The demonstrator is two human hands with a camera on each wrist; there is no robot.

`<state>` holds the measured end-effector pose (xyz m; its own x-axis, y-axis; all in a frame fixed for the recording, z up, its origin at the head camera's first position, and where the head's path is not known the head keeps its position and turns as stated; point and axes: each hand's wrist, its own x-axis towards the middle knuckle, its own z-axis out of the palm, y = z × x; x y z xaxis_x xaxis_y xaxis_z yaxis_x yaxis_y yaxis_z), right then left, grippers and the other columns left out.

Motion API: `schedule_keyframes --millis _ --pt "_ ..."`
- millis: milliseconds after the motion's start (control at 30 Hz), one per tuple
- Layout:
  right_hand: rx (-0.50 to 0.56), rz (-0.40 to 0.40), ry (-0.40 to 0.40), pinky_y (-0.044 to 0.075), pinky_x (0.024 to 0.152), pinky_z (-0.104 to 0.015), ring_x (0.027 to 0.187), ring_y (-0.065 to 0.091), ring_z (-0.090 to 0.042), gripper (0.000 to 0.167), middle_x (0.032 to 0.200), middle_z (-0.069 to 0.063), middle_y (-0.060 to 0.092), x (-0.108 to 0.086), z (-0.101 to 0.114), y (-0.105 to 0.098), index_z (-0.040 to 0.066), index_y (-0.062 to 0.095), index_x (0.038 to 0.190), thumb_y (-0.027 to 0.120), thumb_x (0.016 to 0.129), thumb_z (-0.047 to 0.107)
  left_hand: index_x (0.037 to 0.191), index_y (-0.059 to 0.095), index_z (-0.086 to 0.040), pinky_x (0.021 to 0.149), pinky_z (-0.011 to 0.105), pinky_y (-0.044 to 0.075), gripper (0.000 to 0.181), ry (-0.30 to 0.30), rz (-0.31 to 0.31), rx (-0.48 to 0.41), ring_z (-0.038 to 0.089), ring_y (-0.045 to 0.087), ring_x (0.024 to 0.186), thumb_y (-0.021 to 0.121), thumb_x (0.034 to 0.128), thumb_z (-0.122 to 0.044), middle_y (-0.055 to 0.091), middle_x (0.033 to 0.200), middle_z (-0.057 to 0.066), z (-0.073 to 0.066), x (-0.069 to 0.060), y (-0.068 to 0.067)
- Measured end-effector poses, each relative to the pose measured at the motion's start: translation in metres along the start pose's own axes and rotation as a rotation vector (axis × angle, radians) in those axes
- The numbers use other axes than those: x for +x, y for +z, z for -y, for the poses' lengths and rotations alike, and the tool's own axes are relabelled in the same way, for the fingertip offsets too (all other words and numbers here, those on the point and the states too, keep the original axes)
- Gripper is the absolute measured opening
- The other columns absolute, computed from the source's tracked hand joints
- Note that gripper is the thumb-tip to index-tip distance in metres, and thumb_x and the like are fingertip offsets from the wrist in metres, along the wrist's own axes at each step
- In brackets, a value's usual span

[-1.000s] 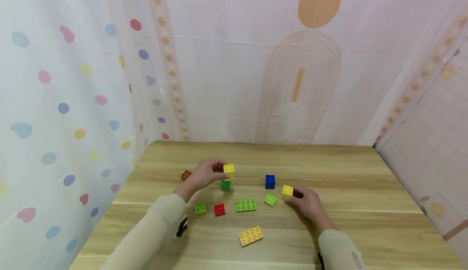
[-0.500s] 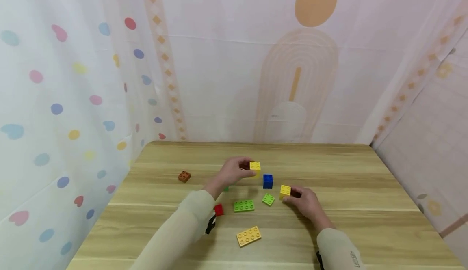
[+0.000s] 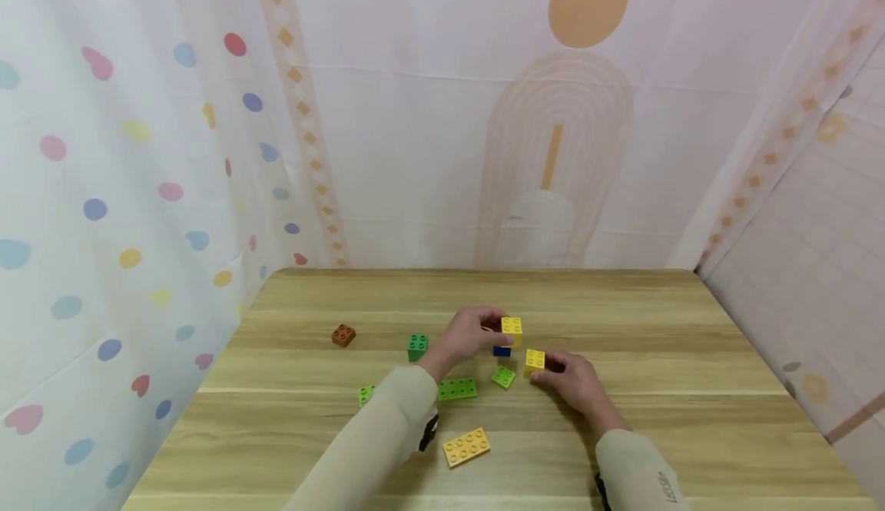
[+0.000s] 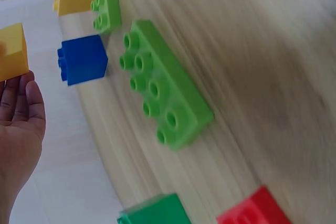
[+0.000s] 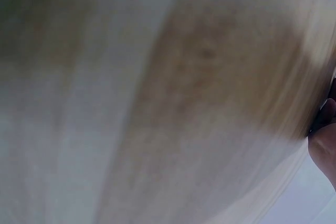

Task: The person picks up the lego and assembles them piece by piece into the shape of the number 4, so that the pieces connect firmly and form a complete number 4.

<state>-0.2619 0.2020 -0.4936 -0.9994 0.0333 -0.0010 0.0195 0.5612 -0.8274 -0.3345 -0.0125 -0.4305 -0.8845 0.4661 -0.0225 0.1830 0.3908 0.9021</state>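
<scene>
One table | left hand: fingers pinch a yellow brick, raised, apart from the nearby blue brick | right hand: pinches the other yellow brick | tan brick, long lime brick, green brick, brown brick: loose | seemingly early; two gripped; no joins visible; loose ones remain

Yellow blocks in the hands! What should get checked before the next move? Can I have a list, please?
1. Left hand grips its yellow block: ok, pinched between thumb and fingers.
2. Right hand grips the other yellow block: ok.
3. Bumps facing up on both: ok, they show in the head view.
4. Left hand's block apart from the blue block: ok, the left wrist view shows a gap.
5. Yellow blocks joined together: not ok, they are apart.
6. Right hand's block resting flat on the table: cannot tell, its underside is hidden.
</scene>
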Motion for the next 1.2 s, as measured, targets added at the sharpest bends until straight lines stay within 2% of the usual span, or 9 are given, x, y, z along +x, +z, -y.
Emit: schedule_keyframes --millis 200,433,700,867,1033,1200 --pt "0.016 -0.004 0.002 0.043 0.099 -0.052 0.115 0.058 -0.031 0.040 0.122 -0.012 0.066 0.001 -0.001 0.003 0.005 0.070 0.122 0.079 0.087 0.024 0.115 0.071 -0.011 0.084 0.033 0.051 0.031 0.024 0.004 -0.001 0.013 0.061 0.094 0.079 0.0868 -0.019 0.068 0.101 -0.004 0.002 0.002 0.011" --pt "0.033 0.000 -0.009 0.043 0.099 -0.052 0.116 0.058 -0.031 0.039 0.123 -0.012 0.066 0.000 -0.001 0.002 0.006 0.071 0.121 0.079 0.086 0.021 0.116 0.070 -0.013 0.084 0.032 0.051 0.030 -0.015 0.025 -0.007 0.012 0.060 0.093 0.079 0.0871 -0.020 0.067 0.101 -0.005 0.001 0.003 0.024" --pt "0.042 0.011 0.006 0.040 0.102 -0.054 0.121 0.056 -0.033 0.041 0.125 -0.012 0.066 0.000 0.001 0.002 0.007 0.069 0.124 0.078 0.088 0.022 0.115 0.070 -0.010 0.081 0.029 0.051 0.029 -0.004 0.048 -0.008 0.012 0.059 0.091 0.078 0.0870 -0.016 0.066 0.100 -0.003 0.005 0.008 0.035" --pt "0.043 0.005 -0.011 0.041 0.101 -0.054 0.119 0.057 -0.032 0.040 0.123 -0.010 0.067 0.001 0.001 0.003 0.008 0.070 0.124 0.078 0.088 0.021 0.115 0.070 -0.009 0.079 0.028 0.052 0.028 0.009 0.079 0.001 0.012 0.060 0.090 0.077 0.0877 -0.013 0.066 0.099 -0.002 0.006 0.010 0.040" --pt "0.041 -0.007 -0.040 0.043 0.099 -0.052 0.115 0.059 -0.030 0.036 0.119 -0.008 0.069 0.002 -0.001 0.004 0.009 0.072 0.120 0.079 0.086 0.019 0.114 0.071 -0.009 0.078 0.027 0.052 0.027 0.024 0.095 0.039 0.011 0.060 0.088 0.077 0.0878 -0.013 0.067 0.097 -0.003 0.006 0.011 0.042" --pt "0.043 -0.010 -0.037 0.044 0.098 -0.051 0.114 0.060 -0.029 0.035 0.118 -0.008 0.069 0.002 -0.003 0.003 0.009 0.072 0.119 0.079 0.086 0.018 0.115 0.071 -0.008 0.079 0.027 0.052 0.030 0.040 0.113 0.091 0.009 0.060 0.089 0.078 0.0874 -0.014 0.067 0.097 -0.004 0.004 0.012 0.042"
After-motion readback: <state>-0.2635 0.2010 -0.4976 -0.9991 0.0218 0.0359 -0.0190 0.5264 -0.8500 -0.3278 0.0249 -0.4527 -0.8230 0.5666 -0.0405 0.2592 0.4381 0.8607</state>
